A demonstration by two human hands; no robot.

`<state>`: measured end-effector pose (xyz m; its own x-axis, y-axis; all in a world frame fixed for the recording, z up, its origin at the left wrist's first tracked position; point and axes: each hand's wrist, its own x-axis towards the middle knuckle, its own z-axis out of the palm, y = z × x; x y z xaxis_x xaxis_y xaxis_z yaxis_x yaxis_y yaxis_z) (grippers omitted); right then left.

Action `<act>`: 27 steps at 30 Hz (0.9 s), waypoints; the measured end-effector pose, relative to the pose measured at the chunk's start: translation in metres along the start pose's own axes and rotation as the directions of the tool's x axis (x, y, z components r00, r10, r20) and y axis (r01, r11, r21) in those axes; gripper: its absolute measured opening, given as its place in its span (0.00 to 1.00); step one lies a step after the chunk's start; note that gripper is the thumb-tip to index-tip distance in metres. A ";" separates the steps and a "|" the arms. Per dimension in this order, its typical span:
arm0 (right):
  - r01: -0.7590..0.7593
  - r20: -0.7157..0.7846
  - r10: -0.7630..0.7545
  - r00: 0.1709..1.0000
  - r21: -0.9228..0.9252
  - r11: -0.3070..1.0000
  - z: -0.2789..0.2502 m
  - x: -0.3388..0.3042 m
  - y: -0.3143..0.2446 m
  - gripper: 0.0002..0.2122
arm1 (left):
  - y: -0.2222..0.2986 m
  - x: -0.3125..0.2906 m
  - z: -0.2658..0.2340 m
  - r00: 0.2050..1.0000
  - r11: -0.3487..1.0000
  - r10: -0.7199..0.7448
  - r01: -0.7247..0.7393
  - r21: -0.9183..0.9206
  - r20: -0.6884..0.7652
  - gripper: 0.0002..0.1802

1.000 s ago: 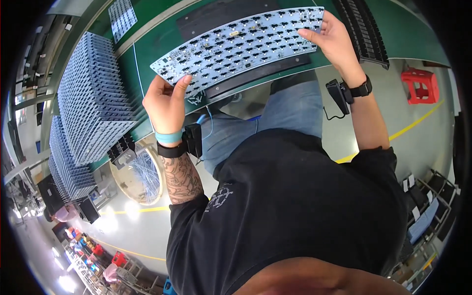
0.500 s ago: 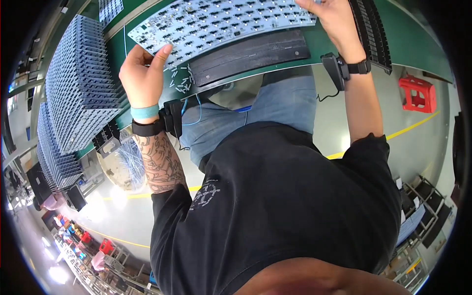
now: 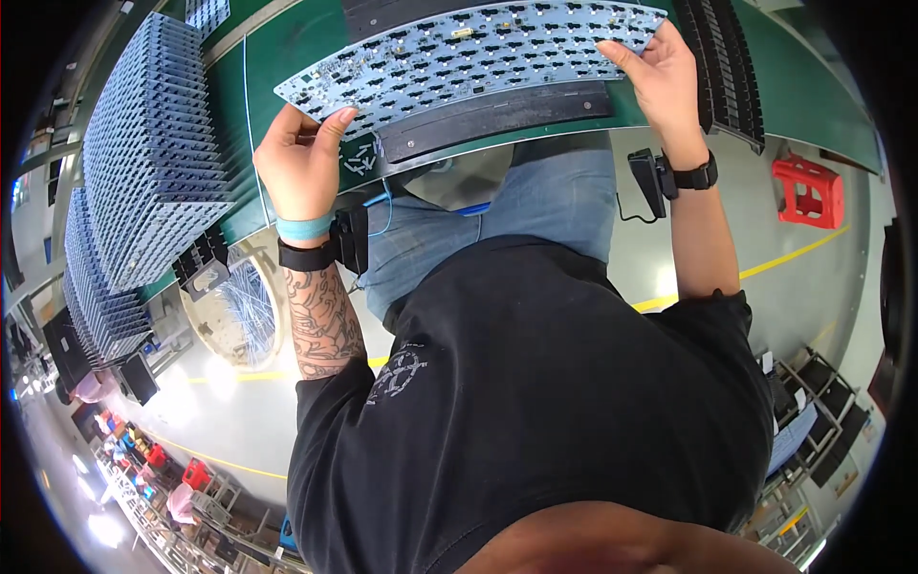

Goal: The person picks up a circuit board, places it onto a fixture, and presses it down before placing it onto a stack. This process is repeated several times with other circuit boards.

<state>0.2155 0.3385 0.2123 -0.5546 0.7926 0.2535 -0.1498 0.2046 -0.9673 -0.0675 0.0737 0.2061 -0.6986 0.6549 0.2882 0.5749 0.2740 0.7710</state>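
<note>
A long white circuit board (image 3: 469, 59) dotted with rows of black parts stretches between my two hands. My left hand (image 3: 304, 158) pinches its left end, thumb on top and fingers underneath. At the right end, my right hand (image 3: 662, 81) grips the board's corner the same way. Below the board, along the near table edge, lies a black bar-shaped fixture (image 3: 497, 117), partly covered by it. Another dark block (image 3: 392, 13) shows behind the board's far edge. Small pale pieces (image 3: 360, 160) lie scattered beside my left hand.
Tall stacks of similar boards (image 3: 153, 124) rise on the left of the green table (image 3: 229, 72). A black slotted rack (image 3: 722, 72) stands at the right. A round bin of thin strips (image 3: 247, 311) sits below left, and a red stool (image 3: 808, 191) on the floor at right.
The board has moved to the right and nearer to me, both hands still on it. More of its far edge and the dark block behind it now show.
</note>
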 end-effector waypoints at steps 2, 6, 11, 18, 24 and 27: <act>0.014 -0.005 -0.014 1.000 0.003 1.000 -0.001 -0.002 -0.002 0.17 | 0.001 -0.001 -0.001 1.000 0.999 -0.002 0.002 0.038 0.001 0.17; -0.145 0.057 0.151 0.987 -0.087 0.985 0.000 0.007 -0.038 0.18 | 0.013 0.003 0.001 1.000 0.998 0.006 -0.007 -0.066 -0.009 0.18; 0.568 0.278 -0.507 0.816 -0.553 0.609 0.047 0.016 -0.062 0.22 | 0.026 0.012 0.006 0.998 0.968 0.034 -0.047 -0.247 -0.058 0.21; 0.543 0.548 -0.083 0.832 -0.776 0.320 0.078 0.050 -0.061 0.23 | 0.002 0.038 0.010 1.000 0.999 0.025 -0.025 -0.030 -0.007 0.21; 0.471 0.596 0.131 0.792 -0.734 0.489 0.069 0.096 -0.018 0.24 | 0.006 0.044 0.015 0.991 0.939 -0.111 0.082 0.334 0.069 0.25; 0.294 0.499 0.255 0.829 -0.775 0.560 0.077 0.098 -0.040 0.24 | -0.013 0.012 -0.002 0.968 0.976 -0.194 0.175 0.129 0.157 0.24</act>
<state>0.1037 0.3638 0.2765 -0.9059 0.4222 -0.0335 0.3869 0.7927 -0.4712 -0.0839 0.0763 0.2011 -0.7212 0.6915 0.0401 0.4939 0.4727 0.7298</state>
